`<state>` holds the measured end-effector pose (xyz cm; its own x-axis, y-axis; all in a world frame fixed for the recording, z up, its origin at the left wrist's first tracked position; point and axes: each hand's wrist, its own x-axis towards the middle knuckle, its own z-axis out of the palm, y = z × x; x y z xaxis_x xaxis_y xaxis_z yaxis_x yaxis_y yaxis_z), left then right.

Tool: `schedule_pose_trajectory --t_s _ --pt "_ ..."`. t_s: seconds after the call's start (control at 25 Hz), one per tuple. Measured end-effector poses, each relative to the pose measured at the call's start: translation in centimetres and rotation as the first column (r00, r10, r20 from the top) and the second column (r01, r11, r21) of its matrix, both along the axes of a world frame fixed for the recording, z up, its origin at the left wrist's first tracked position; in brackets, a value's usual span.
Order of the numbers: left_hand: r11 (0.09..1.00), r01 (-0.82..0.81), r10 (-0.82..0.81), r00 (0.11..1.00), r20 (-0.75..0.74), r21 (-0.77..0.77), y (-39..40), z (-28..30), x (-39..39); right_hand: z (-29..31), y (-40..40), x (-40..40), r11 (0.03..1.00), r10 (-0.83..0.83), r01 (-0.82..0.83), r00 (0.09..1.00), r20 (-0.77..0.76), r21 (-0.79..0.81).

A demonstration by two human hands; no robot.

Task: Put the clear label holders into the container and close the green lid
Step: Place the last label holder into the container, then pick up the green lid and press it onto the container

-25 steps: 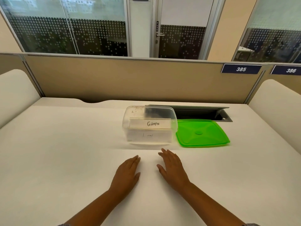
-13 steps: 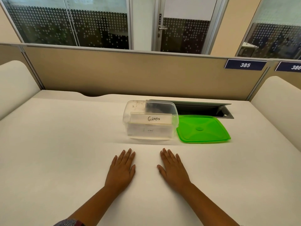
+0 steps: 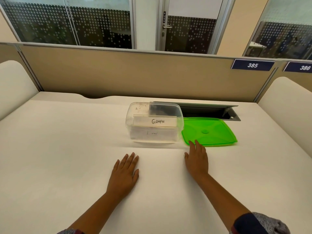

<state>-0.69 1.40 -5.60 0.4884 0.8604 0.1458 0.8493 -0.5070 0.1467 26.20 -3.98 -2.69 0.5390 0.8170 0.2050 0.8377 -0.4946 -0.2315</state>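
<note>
A clear plastic container (image 3: 135, 112) stands open on the white desk. Inside it lie clear label holders: one with a card reading "GIRAFEE" (image 3: 157, 121) leans near the top, another with faint writing (image 3: 153, 133) lies below it. The green lid (image 3: 209, 131) lies flat on the desk, touching the container's right side. My right hand (image 3: 196, 157) is flat and empty, fingertips reaching the lid's near left corner. My left hand (image 3: 125, 173) rests palm down on the desk, apart from the container.
An open grey cable tray (image 3: 211, 110) is sunk into the desk behind the lid. A beige partition (image 3: 135, 73) runs along the back edge, with number plates 385 and 386. White rounded side panels stand at left and right.
My right hand has slid forward and to the right until its fingertips meet the green lid's near corner. The left hand has stayed flat in about the same place.
</note>
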Motion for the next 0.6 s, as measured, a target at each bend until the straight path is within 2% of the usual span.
schedule_pose_trajectory --t_s 0.12,0.28,0.4,0.6 --pt "1.0 0.002 -0.003 1.0 -0.01 -0.009 0.1 0.0 0.0 0.9 0.1 2.4 0.981 -0.07 0.06 0.996 -0.048 -0.183" --pt "1.0 -0.002 0.001 1.0 -0.018 -0.02 0.1 -0.1 0.0 1.0 -1.2 2.7 0.988 -0.057 0.078 0.985 0.16 -0.13" --pt "1.0 -0.002 0.001 1.0 -0.026 -0.006 0.2 -0.1 0.1 0.9 -2.0 2.5 0.986 -0.055 0.089 0.971 0.233 -0.139" --pt "0.999 -0.008 0.007 1.0 -0.021 -0.051 -0.1 0.2 0.0 1.1 -3.0 0.8 0.994 0.037 -0.001 0.945 0.324 -0.112"
